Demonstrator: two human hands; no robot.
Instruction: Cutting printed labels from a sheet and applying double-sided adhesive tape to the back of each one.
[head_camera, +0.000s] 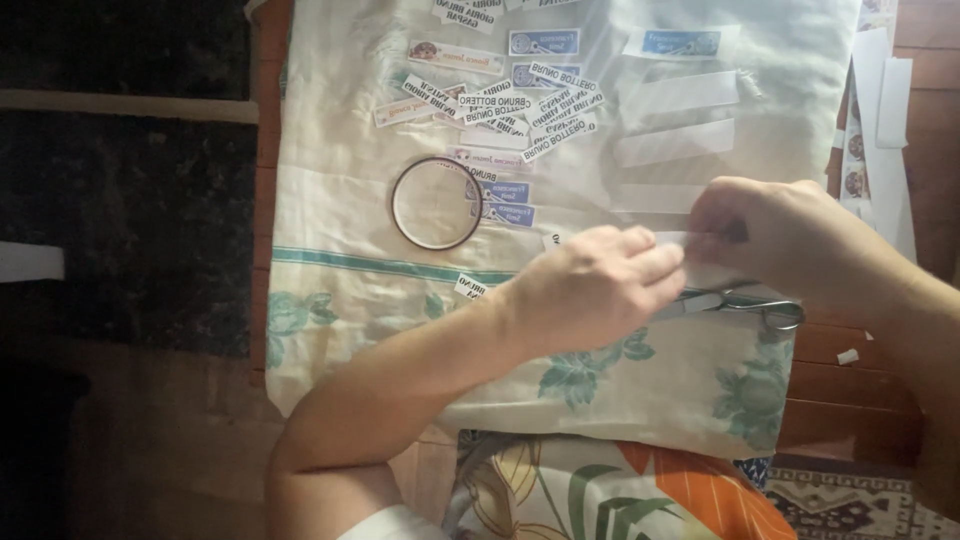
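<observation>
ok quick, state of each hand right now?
Left hand: fingers pinched shut on one end of a clear tape strip.
Right hand: pinched shut on the strip's other end, above the scissors.

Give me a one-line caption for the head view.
Left hand and right hand hold a clear strip over scissors on a cloth, tape roll nearby.

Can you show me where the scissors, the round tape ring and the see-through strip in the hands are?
scissors (770, 305): head view, on the metal handle loop.
tape ring (437, 203): head view, on its see-through middle.
clear strip (690, 240): head view, between both hands.
</observation>
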